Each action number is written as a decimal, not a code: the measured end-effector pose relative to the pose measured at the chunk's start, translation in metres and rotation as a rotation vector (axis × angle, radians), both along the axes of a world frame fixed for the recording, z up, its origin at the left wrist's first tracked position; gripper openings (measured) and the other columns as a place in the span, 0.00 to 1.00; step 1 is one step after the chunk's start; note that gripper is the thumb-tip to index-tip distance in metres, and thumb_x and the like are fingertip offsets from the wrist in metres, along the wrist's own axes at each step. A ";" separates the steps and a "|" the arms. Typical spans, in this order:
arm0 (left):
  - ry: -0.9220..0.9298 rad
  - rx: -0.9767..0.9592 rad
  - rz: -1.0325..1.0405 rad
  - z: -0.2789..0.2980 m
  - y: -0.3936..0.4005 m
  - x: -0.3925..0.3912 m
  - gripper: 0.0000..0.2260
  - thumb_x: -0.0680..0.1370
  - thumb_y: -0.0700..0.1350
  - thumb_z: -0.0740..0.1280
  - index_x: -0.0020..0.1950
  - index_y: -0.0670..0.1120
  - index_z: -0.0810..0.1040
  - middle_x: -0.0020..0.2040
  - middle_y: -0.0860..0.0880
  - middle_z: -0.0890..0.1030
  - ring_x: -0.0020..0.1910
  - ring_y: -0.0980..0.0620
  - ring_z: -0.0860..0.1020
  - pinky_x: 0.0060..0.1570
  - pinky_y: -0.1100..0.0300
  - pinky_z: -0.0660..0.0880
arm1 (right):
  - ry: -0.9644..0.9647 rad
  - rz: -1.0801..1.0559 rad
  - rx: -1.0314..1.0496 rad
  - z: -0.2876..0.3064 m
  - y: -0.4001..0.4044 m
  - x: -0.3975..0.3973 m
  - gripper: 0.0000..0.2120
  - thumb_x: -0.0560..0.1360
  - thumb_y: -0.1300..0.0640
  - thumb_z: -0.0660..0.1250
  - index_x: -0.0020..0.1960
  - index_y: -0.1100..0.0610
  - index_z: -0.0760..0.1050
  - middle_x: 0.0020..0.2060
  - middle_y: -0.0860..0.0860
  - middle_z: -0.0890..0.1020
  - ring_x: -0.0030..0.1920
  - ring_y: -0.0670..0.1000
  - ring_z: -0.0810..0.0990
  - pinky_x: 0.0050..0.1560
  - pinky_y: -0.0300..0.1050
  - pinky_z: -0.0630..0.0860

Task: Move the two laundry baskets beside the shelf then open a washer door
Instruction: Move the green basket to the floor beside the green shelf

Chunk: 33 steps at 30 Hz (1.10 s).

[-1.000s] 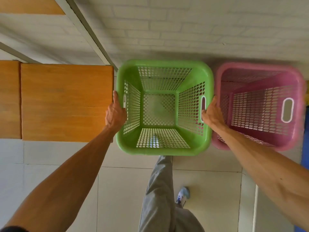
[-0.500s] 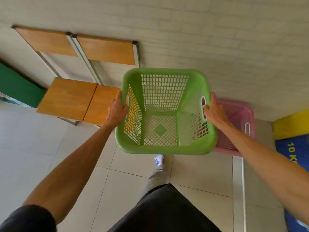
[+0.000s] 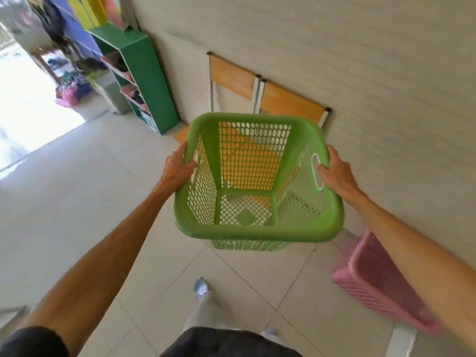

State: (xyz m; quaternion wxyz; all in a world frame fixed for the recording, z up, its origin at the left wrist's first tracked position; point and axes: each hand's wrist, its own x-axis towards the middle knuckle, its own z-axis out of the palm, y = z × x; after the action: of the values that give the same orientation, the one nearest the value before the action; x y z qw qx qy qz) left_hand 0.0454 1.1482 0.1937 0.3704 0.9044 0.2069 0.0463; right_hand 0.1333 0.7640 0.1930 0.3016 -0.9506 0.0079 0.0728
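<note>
Both hands clamped on 1 green basket (image 3: pixel 257 181), lifted off the floor. Left hand (image 3: pixel 177 168) fingers curled under its left rim; right hand (image 3: pixel 337 173) gripping at the right handle slot. Pink basket (image 3: pixel 373 284) below the right forearm, on the floor by the wall.

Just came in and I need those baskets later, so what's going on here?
A person is carrying the empty green basket off the floor, left hand and right hand gripping its two side handles. It is held in front of two wooden chairs by the wall, with the green shelf farther ahead. The pink basket sits on the floor by the wall, under the right arm.
</note>
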 end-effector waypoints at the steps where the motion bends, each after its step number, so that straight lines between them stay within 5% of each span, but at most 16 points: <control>1: 0.012 -0.009 0.036 0.002 0.023 -0.012 0.28 0.77 0.40 0.65 0.77 0.44 0.65 0.62 0.38 0.79 0.59 0.38 0.77 0.57 0.49 0.72 | 0.000 0.045 0.011 0.002 0.027 0.003 0.28 0.79 0.52 0.58 0.77 0.46 0.55 0.48 0.57 0.79 0.38 0.58 0.79 0.40 0.50 0.79; 7: -0.007 -0.042 0.241 0.009 0.163 -0.079 0.25 0.78 0.38 0.65 0.76 0.43 0.67 0.56 0.43 0.79 0.46 0.48 0.75 0.47 0.56 0.72 | -0.010 0.291 -0.001 0.003 0.211 0.028 0.25 0.79 0.52 0.60 0.74 0.49 0.61 0.54 0.61 0.82 0.48 0.64 0.82 0.49 0.52 0.79; 11: -0.029 -0.032 0.344 0.012 0.264 -0.117 0.23 0.78 0.38 0.65 0.74 0.43 0.68 0.53 0.45 0.79 0.44 0.47 0.77 0.50 0.49 0.78 | -0.080 0.446 0.024 0.003 0.338 0.031 0.26 0.77 0.55 0.61 0.74 0.51 0.62 0.57 0.58 0.80 0.48 0.61 0.81 0.48 0.49 0.78; 15: -0.038 -0.032 0.444 0.021 0.350 -0.139 0.28 0.79 0.38 0.66 0.78 0.43 0.63 0.56 0.49 0.76 0.47 0.46 0.78 0.51 0.49 0.77 | -0.111 0.535 0.036 0.005 0.441 0.036 0.25 0.78 0.53 0.61 0.74 0.48 0.62 0.48 0.53 0.80 0.37 0.55 0.79 0.32 0.41 0.72; 19: -0.046 -0.033 0.498 0.025 0.422 -0.145 0.29 0.79 0.38 0.66 0.78 0.44 0.63 0.61 0.44 0.79 0.48 0.45 0.79 0.50 0.50 0.78 | -0.146 0.601 0.024 0.009 0.524 0.047 0.23 0.79 0.55 0.62 0.72 0.56 0.64 0.40 0.46 0.73 0.39 0.57 0.78 0.29 0.38 0.65; 25: -0.040 -0.042 0.548 0.020 0.514 -0.120 0.30 0.78 0.39 0.67 0.79 0.45 0.62 0.63 0.43 0.79 0.48 0.44 0.81 0.54 0.44 0.80 | -0.093 0.615 0.034 0.007 0.627 0.090 0.27 0.80 0.49 0.61 0.76 0.52 0.60 0.57 0.59 0.81 0.42 0.57 0.76 0.45 0.42 0.70; 33: -0.009 -0.050 0.528 0.014 0.639 -0.010 0.30 0.78 0.40 0.67 0.79 0.46 0.61 0.63 0.43 0.79 0.48 0.44 0.81 0.55 0.43 0.80 | -0.021 0.578 0.105 -0.008 0.749 0.192 0.28 0.80 0.51 0.62 0.78 0.51 0.58 0.60 0.58 0.79 0.43 0.53 0.75 0.43 0.38 0.71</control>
State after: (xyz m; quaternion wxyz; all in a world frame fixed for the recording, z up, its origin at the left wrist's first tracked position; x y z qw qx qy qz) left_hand 0.0355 1.7875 0.2074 0.3688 0.8094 0.4349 0.1403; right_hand 0.3248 1.5134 0.1849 0.3170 -0.8974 -0.2700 0.1459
